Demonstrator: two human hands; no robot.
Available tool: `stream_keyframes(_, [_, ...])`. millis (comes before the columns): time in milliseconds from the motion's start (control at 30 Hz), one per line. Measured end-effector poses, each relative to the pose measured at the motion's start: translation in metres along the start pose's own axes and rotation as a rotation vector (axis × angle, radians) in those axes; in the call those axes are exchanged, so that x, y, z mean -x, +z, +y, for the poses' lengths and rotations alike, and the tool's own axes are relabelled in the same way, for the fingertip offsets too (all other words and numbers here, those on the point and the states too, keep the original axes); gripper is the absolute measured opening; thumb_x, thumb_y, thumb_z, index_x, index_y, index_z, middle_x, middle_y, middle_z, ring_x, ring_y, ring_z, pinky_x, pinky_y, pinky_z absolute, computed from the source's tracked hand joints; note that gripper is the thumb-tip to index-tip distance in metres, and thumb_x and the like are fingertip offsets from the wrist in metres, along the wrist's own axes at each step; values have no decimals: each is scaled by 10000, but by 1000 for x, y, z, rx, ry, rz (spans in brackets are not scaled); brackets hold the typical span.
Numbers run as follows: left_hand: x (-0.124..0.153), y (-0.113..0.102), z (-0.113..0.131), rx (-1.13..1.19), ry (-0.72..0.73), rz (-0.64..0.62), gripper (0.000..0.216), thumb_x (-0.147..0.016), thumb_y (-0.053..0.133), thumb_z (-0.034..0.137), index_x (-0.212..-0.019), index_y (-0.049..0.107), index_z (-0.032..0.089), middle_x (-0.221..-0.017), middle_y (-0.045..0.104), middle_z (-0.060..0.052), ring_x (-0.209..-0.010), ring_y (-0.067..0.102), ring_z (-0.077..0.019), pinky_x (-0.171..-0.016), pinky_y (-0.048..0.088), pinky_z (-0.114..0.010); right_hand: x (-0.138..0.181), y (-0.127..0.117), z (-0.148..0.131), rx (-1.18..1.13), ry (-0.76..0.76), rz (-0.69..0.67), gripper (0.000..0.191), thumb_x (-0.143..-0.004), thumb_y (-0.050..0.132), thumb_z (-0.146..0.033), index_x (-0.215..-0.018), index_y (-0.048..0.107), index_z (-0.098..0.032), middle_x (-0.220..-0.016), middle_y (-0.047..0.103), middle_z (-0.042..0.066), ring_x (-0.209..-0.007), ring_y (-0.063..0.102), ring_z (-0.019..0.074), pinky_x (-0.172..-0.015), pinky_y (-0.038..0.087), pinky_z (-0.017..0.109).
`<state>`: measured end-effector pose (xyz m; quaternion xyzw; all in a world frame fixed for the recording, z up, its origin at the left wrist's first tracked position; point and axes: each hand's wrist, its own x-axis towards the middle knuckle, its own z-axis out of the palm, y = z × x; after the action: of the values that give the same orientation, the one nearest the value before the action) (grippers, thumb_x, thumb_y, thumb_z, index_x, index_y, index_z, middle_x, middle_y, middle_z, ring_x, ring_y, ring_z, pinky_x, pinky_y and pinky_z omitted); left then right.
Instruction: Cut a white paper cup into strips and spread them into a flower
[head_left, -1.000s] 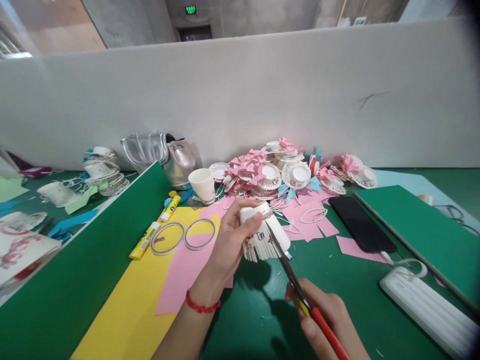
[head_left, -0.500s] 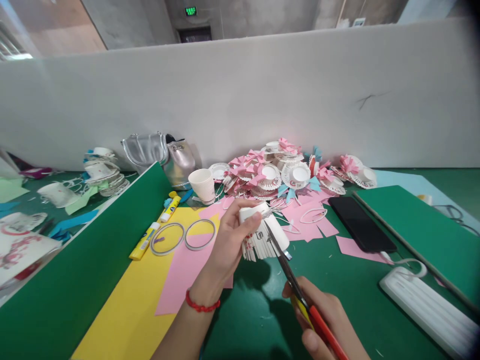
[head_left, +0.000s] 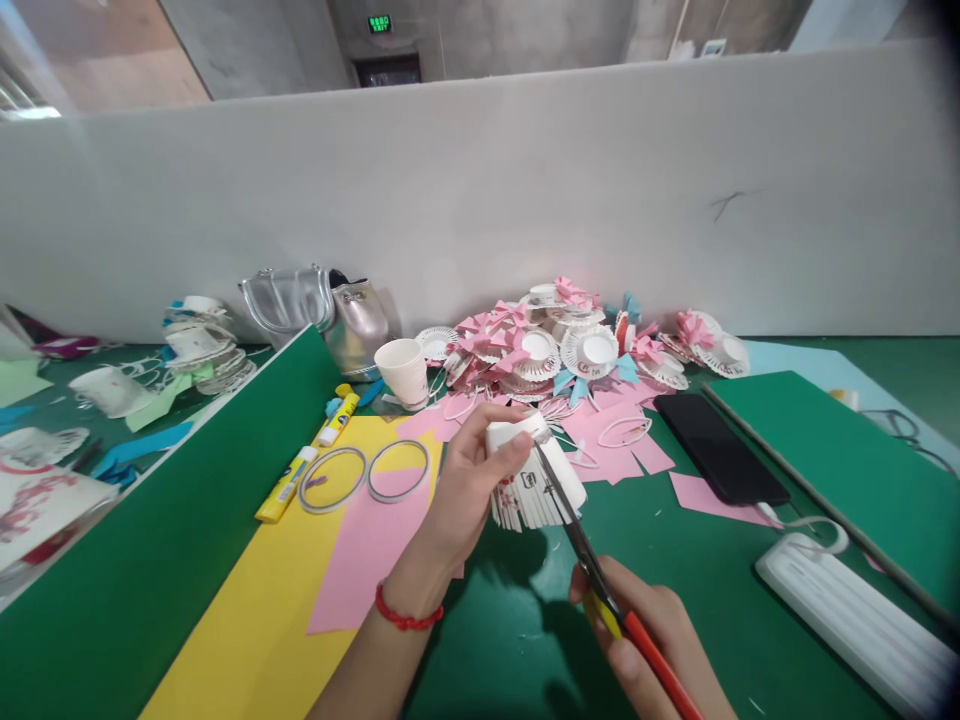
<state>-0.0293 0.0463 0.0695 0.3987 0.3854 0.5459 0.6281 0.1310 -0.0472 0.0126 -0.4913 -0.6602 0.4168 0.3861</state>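
My left hand (head_left: 476, 475), a red braided bracelet (head_left: 407, 612) at its wrist, is closed on a white paper cup (head_left: 564, 475). The cup is tilted, and part of its wall is cut into thin strips that hang down. Fingers of my right hand (head_left: 637, 620) are wrapped round the red and yellow handles of a pair of scissors (head_left: 592, 565). The dark blades point up and to the left, their tips against the cup's wall near my left fingers.
Pink paper (head_left: 367, 560) and yellow paper (head_left: 232, 620) lie left, with two tape rings (head_left: 334, 480) and glue sticks. A paper cup (head_left: 403, 372) stands behind. Fringed cup flowers (head_left: 532, 350) are heaped at the back. A phone (head_left: 716, 450) and power strip (head_left: 855, 620) lie right.
My left hand and the cup have shifted slightly right and down. The scissor blades still meet the cup, and both hands keep their holds.
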Motion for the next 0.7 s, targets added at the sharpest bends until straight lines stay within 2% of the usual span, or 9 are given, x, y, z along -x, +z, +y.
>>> stream_keyframes(200, [1, -2, 0, -1, -3, -17, 225, -659, 748, 326, -805, 611, 225, -872, 635, 0, -685, 571, -122, -600, 457, -233, 0, 1, 0, 23, -19, 28, 567, -814, 334, -702, -844, 604, -205, -527, 410, -27, -456, 378, 144, -450, 334, 252])
stream_keyframes(333, [1, -1, 0, 2, -10, -16, 210, -670, 741, 315, -803, 609, 221, -835, 627, 14, -634, 549, -100, -577, 440, -216, 0, 1, -1, 31, -30, 27, 552, -818, 341, -693, -827, 601, -206, -521, 420, -31, -450, 379, 138, -448, 320, 244])
stream_keyframes(567, [0, -1, 0, 13, 0, -11, 220, -647, 753, 326, -789, 621, 221, -1011, 636, -2, -720, 575, -116, -615, 450, -225, 1, 1, 2, 48, -27, 32, 523, -818, 361, -672, -836, 606, -209, -535, 433, -30, -444, 380, 137, -443, 325, 242])
stream_keyframes(700, [0, -1, 0, 11, 6, -13, 213, -643, 753, 325, -778, 625, 221, -1032, 635, -7, -754, 583, -130, -637, 453, -236, 0, 1, 2, 30, -24, 27, 517, -814, 365, -674, -822, 603, -215, -518, 421, -34, -434, 385, 139, -439, 321, 245])
